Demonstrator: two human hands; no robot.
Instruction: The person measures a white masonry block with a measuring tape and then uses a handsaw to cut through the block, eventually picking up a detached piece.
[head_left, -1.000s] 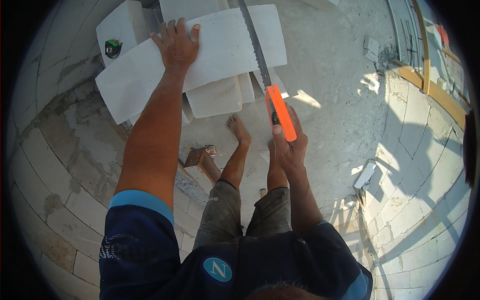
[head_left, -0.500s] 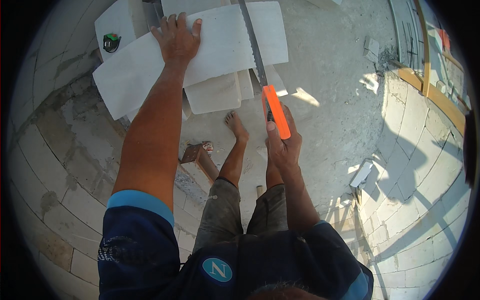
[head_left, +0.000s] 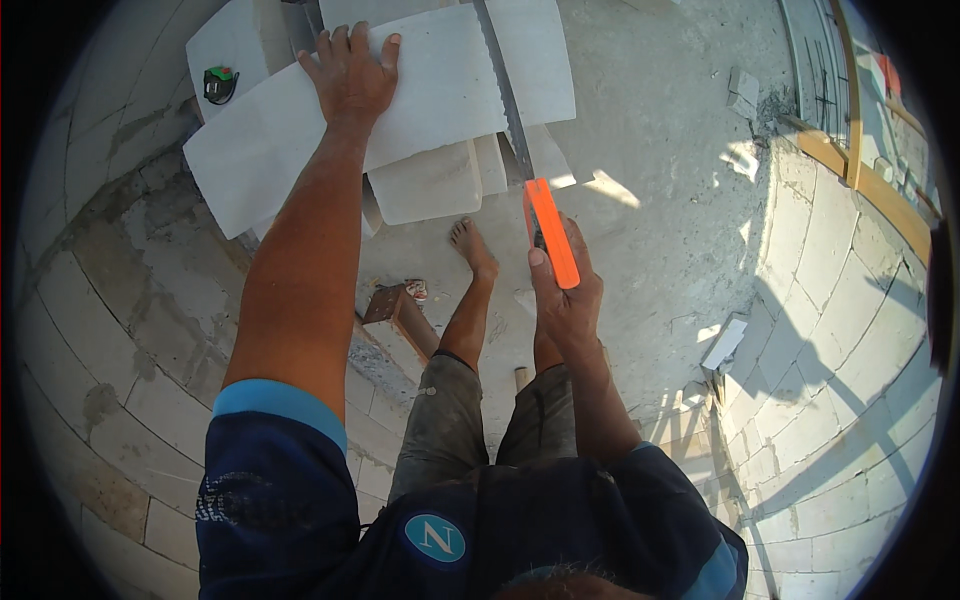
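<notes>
My left hand (head_left: 351, 81) rests open, fingers spread, on a long white block (head_left: 437, 85). My right hand (head_left: 569, 305) is closed around the orange handle (head_left: 553, 237) of a hand saw. Its toothed blade (head_left: 510, 120) lies in a cut across the right part of that block. More white blocks (head_left: 420, 190) are stacked underneath. A green-and-black tape measure (head_left: 219, 84) sits on a block at the left.
My bare foot (head_left: 470, 245) is on the concrete floor (head_left: 650, 250) below the stack. A rusty brick-like object (head_left: 395, 315) lies by my left leg. Block walls (head_left: 820, 330) surround me, with timber boards (head_left: 890, 205) at right and small offcuts (head_left: 725, 342) along the right wall.
The saw and my right hand have shifted slightly left since a second ago, and back toward me in the last half second. My left hand stays on the block.
</notes>
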